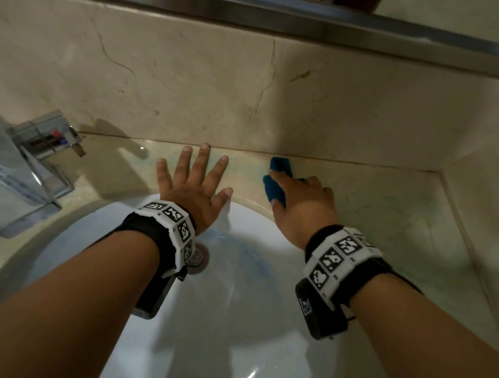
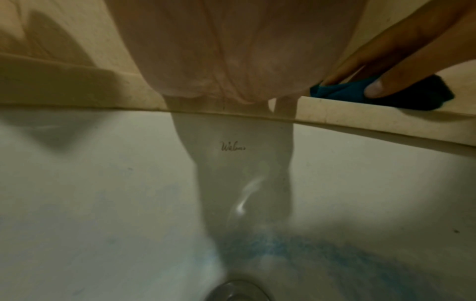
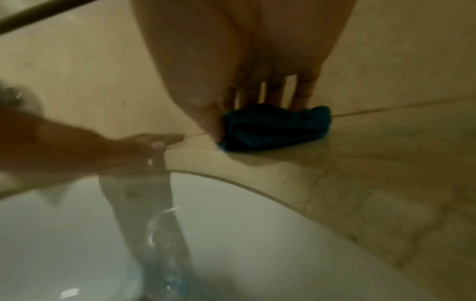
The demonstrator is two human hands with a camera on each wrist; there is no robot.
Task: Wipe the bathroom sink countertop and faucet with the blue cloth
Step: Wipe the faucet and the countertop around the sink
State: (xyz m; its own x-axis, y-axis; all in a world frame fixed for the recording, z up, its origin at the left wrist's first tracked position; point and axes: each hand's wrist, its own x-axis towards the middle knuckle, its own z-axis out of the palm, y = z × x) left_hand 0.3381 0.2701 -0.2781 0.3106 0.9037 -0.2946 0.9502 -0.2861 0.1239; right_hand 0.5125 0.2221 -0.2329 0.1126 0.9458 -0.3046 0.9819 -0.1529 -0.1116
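The blue cloth lies bunched on the beige marble countertop, close to the back wall and right of the basin's far rim. My right hand grips it, fingers curled over the top and thumb against its side; the right wrist view shows the cloth pressed to the stone under that hand. My left hand rests flat on the countertop behind the sink, fingers spread and holding nothing. The chrome faucet stands at the far left, apart from both hands.
The white sink basin lies under both wrists, with a metal drain and a faint blue smear near it. A marble backsplash rises behind the counter, a side wall closes the right end, and a metal ledge runs above.
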